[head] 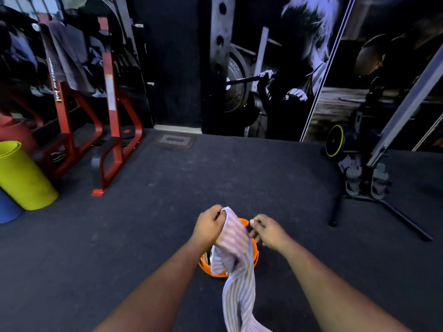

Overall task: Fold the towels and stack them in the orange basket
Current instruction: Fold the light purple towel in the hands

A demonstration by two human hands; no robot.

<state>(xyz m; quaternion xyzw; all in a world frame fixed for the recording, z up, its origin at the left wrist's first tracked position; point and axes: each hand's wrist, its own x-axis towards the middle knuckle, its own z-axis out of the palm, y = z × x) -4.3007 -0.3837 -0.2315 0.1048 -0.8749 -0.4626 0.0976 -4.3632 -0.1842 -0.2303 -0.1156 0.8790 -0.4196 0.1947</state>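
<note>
Pinching the top edge of the pink-and-white striped cloth towel (236,257) in my left hand (209,225) above the round orange plastic basket (247,222), my right hand (268,230), fingers loosely spread beside it, should take the neighbouring corner and draw the edge flat before folding.

dark speckled rubber floor (215,178) fills lower room. red steel rack (109,109) stands at left, dark cloth (68,56) draped over it. rolled yellow mat (22,177) leans near left edge, blue roll (7,209) beside it. back wall carries large black-and-white weightlifting mural (275,68). small floor hatch (175,140) near wall base. exercise bike (359,144) at right. light dim, bluish.
</note>
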